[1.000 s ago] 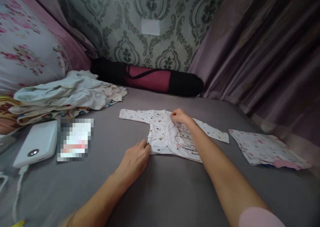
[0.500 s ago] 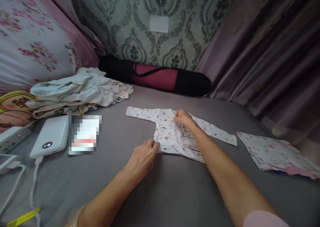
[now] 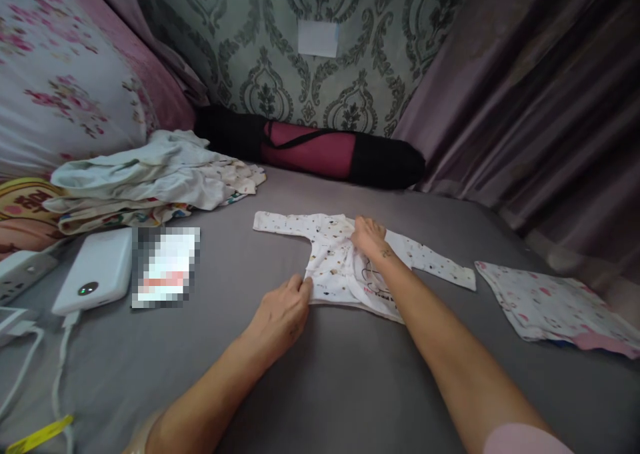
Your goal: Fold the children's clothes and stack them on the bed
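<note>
A small white baby shirt [image 3: 327, 257] with a scattered print lies spread on the grey sheet, its sleeves stretched out to both sides. A cartoon outline and lettering show on its front, partly covered by my right forearm. My left hand [image 3: 285, 307] is closed on the lower left edge of the shirt, fingertips pinching the cloth. At the upper middle, near the neckline, my right hand [image 3: 369, 237] is closed with its fingers on the fabric of the front. The fingertips of my right hand are partly hidden.
Folded printed cloth [image 3: 555, 304] lies at the right. At the left are a clothes pile [image 3: 150, 174], a white power bank [image 3: 95, 271] with a cable, a power strip [image 3: 25, 274] and a blurred-out flat item [image 3: 167, 267]. A black and maroon long bag [image 3: 310, 149] lies along the wall.
My right hand has shifted slightly right, drawing the front cloth with it. My left hand stays at the lower left edge, a little further left. The view has tilted slightly.
</note>
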{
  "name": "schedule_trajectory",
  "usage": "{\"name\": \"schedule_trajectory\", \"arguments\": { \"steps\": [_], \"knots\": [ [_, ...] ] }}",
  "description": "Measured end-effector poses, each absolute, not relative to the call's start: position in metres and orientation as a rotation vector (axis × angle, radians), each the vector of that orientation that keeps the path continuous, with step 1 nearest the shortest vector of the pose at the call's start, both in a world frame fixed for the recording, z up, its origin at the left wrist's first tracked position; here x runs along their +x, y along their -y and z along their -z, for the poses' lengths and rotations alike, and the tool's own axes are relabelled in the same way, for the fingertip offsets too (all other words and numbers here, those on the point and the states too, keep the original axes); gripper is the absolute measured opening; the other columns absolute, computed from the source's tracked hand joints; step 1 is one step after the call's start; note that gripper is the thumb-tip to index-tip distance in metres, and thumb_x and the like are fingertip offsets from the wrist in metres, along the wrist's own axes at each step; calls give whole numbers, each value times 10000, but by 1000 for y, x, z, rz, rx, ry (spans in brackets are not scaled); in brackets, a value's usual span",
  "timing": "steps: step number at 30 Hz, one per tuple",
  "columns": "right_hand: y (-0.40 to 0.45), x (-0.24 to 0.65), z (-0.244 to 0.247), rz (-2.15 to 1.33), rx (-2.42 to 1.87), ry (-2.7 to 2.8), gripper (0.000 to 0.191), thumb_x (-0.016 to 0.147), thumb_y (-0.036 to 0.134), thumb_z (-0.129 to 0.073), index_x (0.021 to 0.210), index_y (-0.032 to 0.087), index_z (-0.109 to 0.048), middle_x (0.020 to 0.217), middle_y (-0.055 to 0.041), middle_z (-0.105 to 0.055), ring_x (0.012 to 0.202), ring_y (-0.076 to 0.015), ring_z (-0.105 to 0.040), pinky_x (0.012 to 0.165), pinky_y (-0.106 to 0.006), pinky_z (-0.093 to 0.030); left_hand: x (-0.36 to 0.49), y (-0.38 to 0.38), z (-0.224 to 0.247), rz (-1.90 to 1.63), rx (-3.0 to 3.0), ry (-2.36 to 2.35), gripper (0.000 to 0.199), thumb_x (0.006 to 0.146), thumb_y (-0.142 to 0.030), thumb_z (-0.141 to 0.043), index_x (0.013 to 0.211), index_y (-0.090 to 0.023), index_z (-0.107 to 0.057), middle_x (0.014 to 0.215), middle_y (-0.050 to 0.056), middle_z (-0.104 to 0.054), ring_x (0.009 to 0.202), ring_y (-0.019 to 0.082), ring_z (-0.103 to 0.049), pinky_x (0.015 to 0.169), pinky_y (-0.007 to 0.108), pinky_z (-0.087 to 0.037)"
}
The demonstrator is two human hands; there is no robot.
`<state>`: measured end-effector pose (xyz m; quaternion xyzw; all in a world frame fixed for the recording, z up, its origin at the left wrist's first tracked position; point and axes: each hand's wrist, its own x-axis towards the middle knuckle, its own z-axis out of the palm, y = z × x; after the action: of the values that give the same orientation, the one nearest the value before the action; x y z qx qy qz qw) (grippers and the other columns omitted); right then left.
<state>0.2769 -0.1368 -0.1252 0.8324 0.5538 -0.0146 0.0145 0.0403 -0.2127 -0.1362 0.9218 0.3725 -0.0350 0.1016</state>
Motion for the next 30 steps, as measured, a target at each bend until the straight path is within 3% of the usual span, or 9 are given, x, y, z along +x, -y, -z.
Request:
{"name": "schedule_trajectory", "arguments": {
  "steps": [6, 9, 12, 16, 21, 25, 30],
  "knots": [
    [139, 281, 137, 7, 2566, -1776, 305, 880, 136, -467, 1150, 109, -607, 1160, -189, -627, 1134, -278, -558, 904, -328, -393, 38, 213, 139, -7, 2741, -1041, 245, 947, -219, -331, 980, -156, -566, 950, 108, -579, 763, 222, -607, 636, 323, -460],
    [145, 284, 139, 38, 2535, -1826, 300, 911, 154, -424, 1138, 138, -619, 1191, -172, -606, 1138, -282, -541, 906, -331, -387, 38, 213, 140, -140, 2717, -1054, 329, 977, -347, -328, 879, -172, -589, 906, 92, -583, 749, 212, -601, 646, 323, -463],
    [156, 275, 137, -102, 2532, -1918, 352, 926, 131, -356, 1184, 125, -595, 1215, -182, -583, 1161, -301, -509, 950, -376, -352, 39, 212, 141, -246, 2689, -1107, 415, 994, -371, -282, 815, -176, -601, 871, 86, -584, 744, 202, -594, 666, 327, -476],
    [174, 246, 138, -72, 2347, -2287, 424, 947, 159, -284, 1302, 107, -512, 1334, -163, -527, 1259, -271, -433, 1037, -384, -298, 40, 211, 145, -446, 2713, -1051, 308, 980, -282, -338, 908, -170, -615, 1030, 115, -607, 909, 221, -594, 795, 365, -505],
    [180, 221, 158, 249, 2141, -2457, 599, 985, 387, -214, 1483, 60, -270, 1561, -145, -231, 1445, -255, -138, 1155, -441, -105, 37, 208, 151, -457, 2755, -816, 275, 952, -177, -364, 1104, -164, -592, 1275, 124, -585, 1236, 228, -510, 1022, 377, -449],
    [180, 218, 173, 293, 2206, -2371, 631, 974, 452, -206, 1522, 140, -191, 1590, -86, -130, 1455, -279, -70, 1145, -532, -34, 32, 205, 149, -364, 2706, -793, 294, 958, -193, -362, 1112, -190, -612, 1270, 96, -608, 1227, 223, -536, 995, 357, -480],
    [178, 222, 170, 443, 2235, -2481, 608, 969, 447, -258, 1507, 165, -250, 1584, -94, -166, 1453, -272, -93, 1142, -544, -24, 33, 203, 149, -404, 2743, -768, 266, 969, -278, -396, 1056, -209, -637, 1184, 89, -643, 1140, 229, -589, 953, 369, -496]
  ]
}}
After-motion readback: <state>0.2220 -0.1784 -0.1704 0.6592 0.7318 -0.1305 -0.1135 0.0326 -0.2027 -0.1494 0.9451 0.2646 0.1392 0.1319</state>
